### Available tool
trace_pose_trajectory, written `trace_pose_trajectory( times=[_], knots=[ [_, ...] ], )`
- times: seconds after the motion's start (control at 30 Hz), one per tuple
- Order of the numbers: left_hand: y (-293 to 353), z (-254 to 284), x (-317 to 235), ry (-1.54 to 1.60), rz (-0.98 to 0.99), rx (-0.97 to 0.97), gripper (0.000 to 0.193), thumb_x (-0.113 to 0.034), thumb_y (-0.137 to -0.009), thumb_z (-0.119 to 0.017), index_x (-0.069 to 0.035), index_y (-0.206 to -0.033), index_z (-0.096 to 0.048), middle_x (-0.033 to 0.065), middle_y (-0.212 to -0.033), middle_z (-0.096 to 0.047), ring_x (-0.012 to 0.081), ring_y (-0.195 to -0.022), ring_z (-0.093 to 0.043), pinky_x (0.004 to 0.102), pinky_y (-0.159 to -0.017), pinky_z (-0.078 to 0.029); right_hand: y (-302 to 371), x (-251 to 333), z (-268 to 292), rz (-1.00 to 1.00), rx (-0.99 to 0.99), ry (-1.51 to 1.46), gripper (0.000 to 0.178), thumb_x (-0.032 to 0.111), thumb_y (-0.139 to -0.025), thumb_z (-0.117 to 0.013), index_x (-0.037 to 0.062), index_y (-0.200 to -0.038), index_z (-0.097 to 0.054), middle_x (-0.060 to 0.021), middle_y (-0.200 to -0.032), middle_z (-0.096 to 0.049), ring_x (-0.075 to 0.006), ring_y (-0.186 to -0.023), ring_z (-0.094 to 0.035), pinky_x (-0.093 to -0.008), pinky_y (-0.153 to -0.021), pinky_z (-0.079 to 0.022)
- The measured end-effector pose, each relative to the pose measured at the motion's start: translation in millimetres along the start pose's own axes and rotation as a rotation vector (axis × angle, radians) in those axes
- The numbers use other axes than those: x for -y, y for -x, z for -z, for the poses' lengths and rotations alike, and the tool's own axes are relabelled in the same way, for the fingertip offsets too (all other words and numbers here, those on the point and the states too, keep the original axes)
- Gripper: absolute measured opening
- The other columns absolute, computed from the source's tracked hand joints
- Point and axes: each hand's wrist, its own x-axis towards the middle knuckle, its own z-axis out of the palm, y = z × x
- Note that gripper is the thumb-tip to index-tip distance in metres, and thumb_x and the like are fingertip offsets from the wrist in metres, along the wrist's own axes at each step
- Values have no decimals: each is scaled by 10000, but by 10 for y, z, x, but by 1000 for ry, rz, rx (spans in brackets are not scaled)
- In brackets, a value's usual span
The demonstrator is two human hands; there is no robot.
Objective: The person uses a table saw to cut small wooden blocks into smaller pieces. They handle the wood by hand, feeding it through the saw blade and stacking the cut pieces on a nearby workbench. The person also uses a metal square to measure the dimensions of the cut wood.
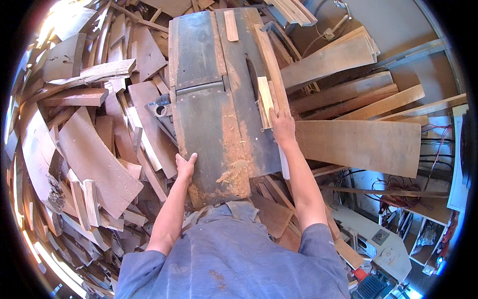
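Note:
A dark metal woodworking machine table (pixel 199 117), dusted with sawdust, stands in front of me. My left hand (pixel 185 166) rests at its near left edge, thumb spread away from the fingers and nothing held. On the right side, my right hand (pixel 283 127) grips the near end of a short pale wood strip (pixel 264 92). That strip lies along a long wooden fence (pixel 271 62), to the right of a narrow dark slot (pixel 250 67) in the table. My right fingertips are partly hidden behind the strip and hand.
A small wood piece (pixel 231 26) lies at the table's far end. Shavings (pixel 235 169) are heaped near me. Piled boards (pixel 99 159) crowd the left; long planks (pixel 356 144) lie to the right. A grey machine (pixel 381 244) and coiled cables (pixel 401 192) are at lower right.

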Motion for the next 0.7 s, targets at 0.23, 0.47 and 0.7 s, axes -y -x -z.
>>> trace_pose_trajectory(
  times=[0.23,0.47,0.7],
  knots=[
    [-19,0,42,23,-8,15,1015,-352,-870,-805,90,-1565,-212,282,-1597,-332,377,-1484,-347,423,-1218,-304,-203,-42,-99,-20,-28,-30,543,24,-805,-662,115,-1337,-612,-106,-981,-640,-308,-986,-650,-429,-750,-552],
    [5,30,20,57,-34,50,1015,-335,-882,-797,117,-1563,-196,290,-1597,-331,362,-1493,-335,403,-1223,-288,-374,-71,-161,-10,-113,-54,540,18,-816,-658,134,-1342,-613,-119,-988,-644,-334,-962,-667,-441,-751,-558],
    [161,78,-180,106,-44,68,920,-284,-889,-797,121,-1520,-263,270,-1520,-421,346,-1398,-448,394,-1171,-351,-572,-57,-124,-57,-13,-69,425,68,-893,-601,121,-1314,-629,-133,-1026,-654,-331,-1013,-645,-438,-801,-553]
  ],
)
